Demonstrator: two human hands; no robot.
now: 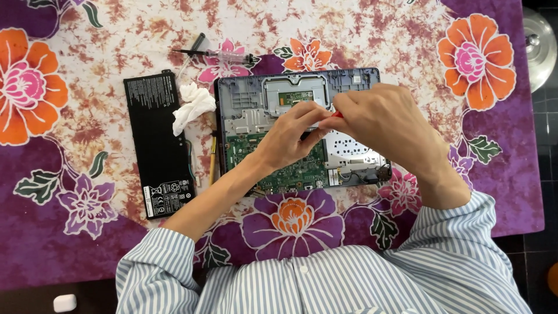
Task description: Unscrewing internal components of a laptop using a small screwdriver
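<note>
My right hand (381, 116) had its fingers clamped on a red-handled screwdriver (336, 115), my left hand (290, 136) pinching its shaft over the opened laptop (299, 131) at frame centre; a slip, I judged, could gouge the green circuit board (290, 168). Around it lay a floral cloth on the table (70, 116) and dark floor tiles at the right edge.

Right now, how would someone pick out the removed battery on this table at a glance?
Start at the opened laptop in the middle of the flowered tablecloth, where both hands work. Look just beyond its side edge, past the crumpled white tissue. The battery is the long flat black slab lying there, the only plain black rectangle beside it.
</note>
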